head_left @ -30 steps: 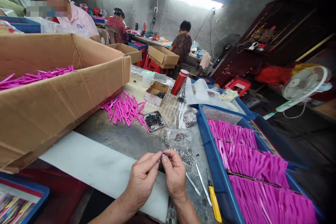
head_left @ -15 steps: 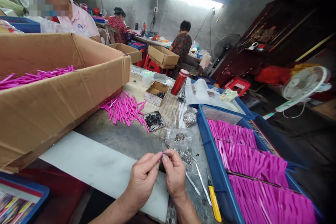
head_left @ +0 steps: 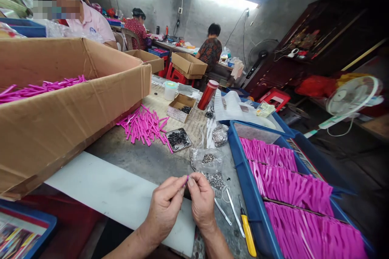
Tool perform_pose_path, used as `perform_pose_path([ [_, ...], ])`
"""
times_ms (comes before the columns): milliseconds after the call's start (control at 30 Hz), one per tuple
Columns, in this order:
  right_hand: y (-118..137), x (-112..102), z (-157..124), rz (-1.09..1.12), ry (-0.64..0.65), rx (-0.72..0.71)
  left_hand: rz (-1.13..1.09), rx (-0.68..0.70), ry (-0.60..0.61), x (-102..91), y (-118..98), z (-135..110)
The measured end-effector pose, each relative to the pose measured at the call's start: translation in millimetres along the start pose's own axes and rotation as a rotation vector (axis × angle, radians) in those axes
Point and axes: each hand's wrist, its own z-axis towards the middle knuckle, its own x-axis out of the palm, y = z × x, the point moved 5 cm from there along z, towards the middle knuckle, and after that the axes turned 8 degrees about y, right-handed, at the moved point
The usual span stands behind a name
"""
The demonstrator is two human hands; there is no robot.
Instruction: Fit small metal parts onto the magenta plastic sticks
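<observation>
Both hands meet above the table's front edge, fingertips together. My left hand (head_left: 165,202) pinches a small pink plastic piece (head_left: 187,177), of which only a sliver shows. My right hand (head_left: 201,198) is closed too, thumb and forefinger pressed at the same spot; what it grips is hidden. Beyond them lies a heap of pink plastic sticks (head_left: 142,125), with a small metal tray of black parts (head_left: 178,140) beside it. Just past my right hand are a plastic bag of small metal parts (head_left: 208,158) and more metal bits (head_left: 214,179).
At left stands a large cardboard box (head_left: 67,121) holding pink sticks. A blue crate (head_left: 246,194) of pink pieces is at right. Between lie a yellow-handled screwdriver (head_left: 248,234), white tools (head_left: 233,210), a white board (head_left: 115,194) and a red flask (head_left: 208,94). Co-workers sit behind.
</observation>
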Motion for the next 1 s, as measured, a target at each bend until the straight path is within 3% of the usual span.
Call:
perform_pose_path([
  [333, -6, 2, -3, 0.144, 0.001, 0.027, -0.013, -0.013, -0.01, -0.7, 4, -1],
  [533, 0, 1, -2, 0.041, 0.019, 0.013, 0.024, 0.014, 0.021, 0.8, 0, -1],
  [800, 4, 0, 0, 0.044, 0.018, -0.01, -0.033, -0.037, 0.01, 0.2, 1, 0],
  [1000, 4, -2, 1, 0.062, 0.014, -0.021, -0.006, 0.007, -0.001, -1.7, -2, 1],
])
